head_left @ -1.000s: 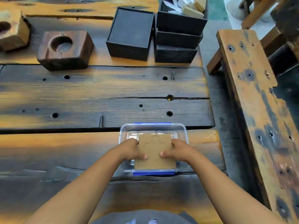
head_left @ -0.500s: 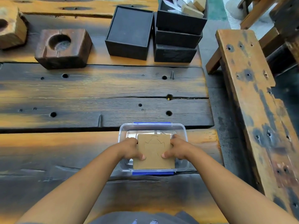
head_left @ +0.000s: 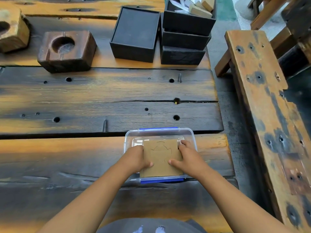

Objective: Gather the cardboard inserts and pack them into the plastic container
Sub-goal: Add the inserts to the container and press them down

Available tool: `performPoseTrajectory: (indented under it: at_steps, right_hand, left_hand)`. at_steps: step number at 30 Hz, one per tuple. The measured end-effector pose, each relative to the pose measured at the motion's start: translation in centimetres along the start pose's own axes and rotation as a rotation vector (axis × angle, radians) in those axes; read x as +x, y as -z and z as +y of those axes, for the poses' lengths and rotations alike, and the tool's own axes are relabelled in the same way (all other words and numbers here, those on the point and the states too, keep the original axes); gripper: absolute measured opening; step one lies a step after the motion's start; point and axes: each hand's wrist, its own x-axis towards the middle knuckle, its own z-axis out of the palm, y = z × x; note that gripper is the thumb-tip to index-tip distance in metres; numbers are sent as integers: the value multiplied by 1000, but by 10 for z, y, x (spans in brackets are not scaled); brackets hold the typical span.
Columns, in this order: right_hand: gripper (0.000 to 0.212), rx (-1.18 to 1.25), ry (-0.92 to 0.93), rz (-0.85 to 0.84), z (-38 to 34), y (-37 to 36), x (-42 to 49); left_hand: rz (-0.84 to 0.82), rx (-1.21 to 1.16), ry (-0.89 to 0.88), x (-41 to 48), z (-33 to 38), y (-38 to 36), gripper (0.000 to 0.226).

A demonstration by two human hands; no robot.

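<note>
A clear plastic container [head_left: 159, 132] with blue clips stands near the table's front right edge. A brown cardboard insert [head_left: 160, 157] with a die-cut outline lies flat over its opening. My left hand [head_left: 138, 158] grips the insert's left side, thumb on top. My right hand [head_left: 186, 157] grips its right side the same way. The insert's near edge reaches the container's front rim. What lies beneath the insert is hidden.
Black boxes [head_left: 134, 33] stand at the back; a stack [head_left: 185, 39] to their right holds more cardboard pieces [head_left: 200, 7]. Two wooden blocks with round hollows [head_left: 65, 49] sit at the back left. A wooden bench [head_left: 262, 105] runs along the right.
Both hands and the insert have shifted slightly toward the far side, over the container. The grip is the same.
</note>
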Motion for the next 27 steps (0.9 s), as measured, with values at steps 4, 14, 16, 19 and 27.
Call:
performPoseTrajectory:
  at_steps: [4, 14, 16, 19, 27]
  right_hand:
    - [73, -24, 7, 39, 3, -2, 2]
    - [73, -3, 28, 58, 5, -12, -2]
    - [58, 32, 44, 135, 6, -12, -3]
    - [44, 7, 72, 208, 5, -13, -5]
    - [40, 50, -5, 156, 3, -11, -7]
  left_hand:
    - [3, -27, -21, -1, -3, -2, 48]
    - [-2, -77, -8, 2, -3, -2, 49]
    - [23, -89, -22, 1, -3, -4, 51]
    - [70, -112, -28, -1, -1, -5, 48]
    - [36, -100, -18, -5, -1, -6, 39]
